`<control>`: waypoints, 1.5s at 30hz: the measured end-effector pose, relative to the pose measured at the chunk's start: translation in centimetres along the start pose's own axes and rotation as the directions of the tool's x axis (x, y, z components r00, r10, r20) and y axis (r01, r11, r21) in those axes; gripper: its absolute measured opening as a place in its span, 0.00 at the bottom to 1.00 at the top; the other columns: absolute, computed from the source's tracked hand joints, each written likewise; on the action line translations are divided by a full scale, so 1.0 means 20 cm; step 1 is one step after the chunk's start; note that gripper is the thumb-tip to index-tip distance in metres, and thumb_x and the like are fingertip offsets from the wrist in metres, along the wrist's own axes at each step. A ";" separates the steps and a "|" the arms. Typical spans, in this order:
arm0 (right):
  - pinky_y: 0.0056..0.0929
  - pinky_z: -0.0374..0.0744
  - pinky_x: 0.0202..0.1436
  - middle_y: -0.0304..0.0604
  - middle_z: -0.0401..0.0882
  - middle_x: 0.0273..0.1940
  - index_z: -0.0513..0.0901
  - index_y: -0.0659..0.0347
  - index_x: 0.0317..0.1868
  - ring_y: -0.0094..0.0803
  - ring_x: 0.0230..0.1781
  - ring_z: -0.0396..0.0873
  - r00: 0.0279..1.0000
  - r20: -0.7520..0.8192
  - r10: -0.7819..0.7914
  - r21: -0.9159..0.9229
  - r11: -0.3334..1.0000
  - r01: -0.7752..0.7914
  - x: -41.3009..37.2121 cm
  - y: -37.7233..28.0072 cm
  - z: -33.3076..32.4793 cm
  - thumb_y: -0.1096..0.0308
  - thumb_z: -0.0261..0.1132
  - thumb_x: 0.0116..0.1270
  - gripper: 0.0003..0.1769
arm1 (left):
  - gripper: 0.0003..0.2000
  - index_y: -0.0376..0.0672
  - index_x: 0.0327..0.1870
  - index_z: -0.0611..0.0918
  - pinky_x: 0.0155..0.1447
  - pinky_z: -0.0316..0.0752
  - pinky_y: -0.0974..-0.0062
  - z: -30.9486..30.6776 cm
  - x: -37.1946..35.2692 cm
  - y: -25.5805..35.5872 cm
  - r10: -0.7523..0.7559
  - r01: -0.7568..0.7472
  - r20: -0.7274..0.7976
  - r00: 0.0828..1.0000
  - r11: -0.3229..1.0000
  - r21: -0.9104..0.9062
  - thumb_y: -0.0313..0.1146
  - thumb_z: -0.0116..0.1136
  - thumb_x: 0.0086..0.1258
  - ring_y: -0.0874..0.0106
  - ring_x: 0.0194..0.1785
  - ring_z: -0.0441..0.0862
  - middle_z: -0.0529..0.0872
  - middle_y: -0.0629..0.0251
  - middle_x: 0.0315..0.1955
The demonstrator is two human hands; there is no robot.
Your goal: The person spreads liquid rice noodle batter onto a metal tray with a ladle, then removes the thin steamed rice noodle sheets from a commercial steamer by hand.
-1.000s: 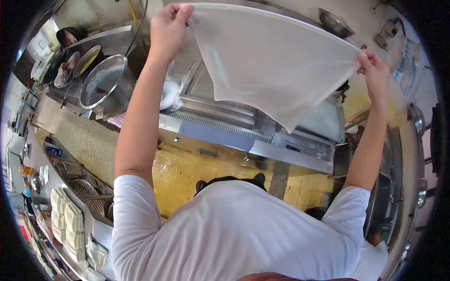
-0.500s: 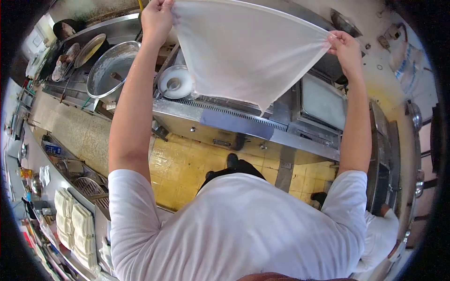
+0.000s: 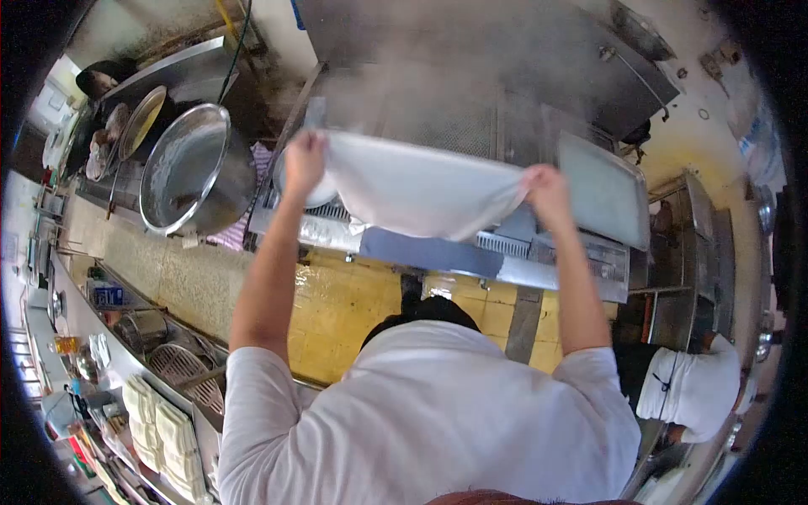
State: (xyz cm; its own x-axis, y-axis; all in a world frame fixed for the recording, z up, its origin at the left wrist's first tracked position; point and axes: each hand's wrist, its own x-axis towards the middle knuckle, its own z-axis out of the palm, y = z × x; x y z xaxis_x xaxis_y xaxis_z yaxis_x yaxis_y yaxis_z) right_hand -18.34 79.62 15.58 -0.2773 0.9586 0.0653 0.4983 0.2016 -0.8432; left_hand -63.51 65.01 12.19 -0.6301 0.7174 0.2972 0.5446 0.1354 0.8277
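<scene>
A thin white cloth (image 3: pixel 421 185) hangs stretched between my two hands above the front of a steel steamer counter (image 3: pixel 555 271). My left hand (image 3: pixel 304 164) is closed on its upper left corner, and my right hand (image 3: pixel 547 198) grips the upper right corner. The lower edge sags near the counter's front ledge; whether it touches cannot be told. Beyond the cloth lies a perforated metal surface (image 3: pixel 438 109) with steam over it. Right of my right hand is a rectangular tray (image 3: pixel 602 189) with a whitish surface. Behind my left hand, a white round container (image 3: pixel 321 198) is mostly hidden.
A large steel basin (image 3: pixel 185 172) with whitish residue stands at the left, near a wok-like pan (image 3: pixel 145 122). Stacked pale folded packs (image 3: pixel 164 433) lie on the lower left counter beside a slotted strainer (image 3: pixel 181 370). Another person (image 3: pixel 690 387) in white is at the lower right.
Both hands have come down towards me and closer together, bringing the cloth lower. The steaming perforated surface now shows behind it. The other person at the right is more in view.
</scene>
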 end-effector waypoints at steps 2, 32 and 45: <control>0.34 0.82 0.44 0.48 0.88 0.33 0.88 0.63 0.37 0.33 0.36 0.86 1.000 -0.018 0.016 -0.072 0.997 -0.018 0.06 0.44 0.26 0.73 0.65 0.63 0.06 | 0.10 0.34 0.43 0.86 0.45 0.79 0.65 0.27 -0.07 -0.40 -0.161 0.152 0.064 0.985 0.980 0.132 0.34 0.62 0.73 0.63 0.37 0.87 0.90 0.50 0.34; 0.48 0.83 0.57 0.47 0.90 0.47 0.93 0.47 0.42 0.49 0.51 0.87 0.918 -0.265 0.294 -0.610 0.687 -0.396 1.56 0.73 0.54 0.55 0.70 0.58 0.14 | 0.08 0.47 0.33 0.90 0.66 0.66 0.53 1.30 1.09 -0.63 0.210 -0.193 0.049 0.977 0.754 0.627 0.37 0.61 0.64 0.63 0.54 0.81 0.87 0.70 0.46; 0.50 0.81 0.61 0.52 0.86 0.55 0.91 0.49 0.47 0.53 0.56 0.84 0.910 -0.251 0.330 -0.662 0.627 -0.410 1.84 0.83 0.54 0.54 0.68 0.60 0.18 | 0.10 0.48 0.43 0.90 0.68 0.65 0.51 1.42 1.27 -0.68 0.200 -0.171 -0.014 0.980 0.870 0.462 0.37 0.61 0.65 0.62 0.58 0.81 0.87 0.66 0.50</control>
State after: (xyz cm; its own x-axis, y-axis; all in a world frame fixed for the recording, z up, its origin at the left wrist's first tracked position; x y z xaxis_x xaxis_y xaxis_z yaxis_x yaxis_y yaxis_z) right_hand -29.19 116.16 -1.90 0.1184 0.9894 -0.0846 0.9701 -0.1334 -0.2027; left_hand -71.21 100.91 -5.00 -0.5163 0.7202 0.4634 0.8373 0.3109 0.4497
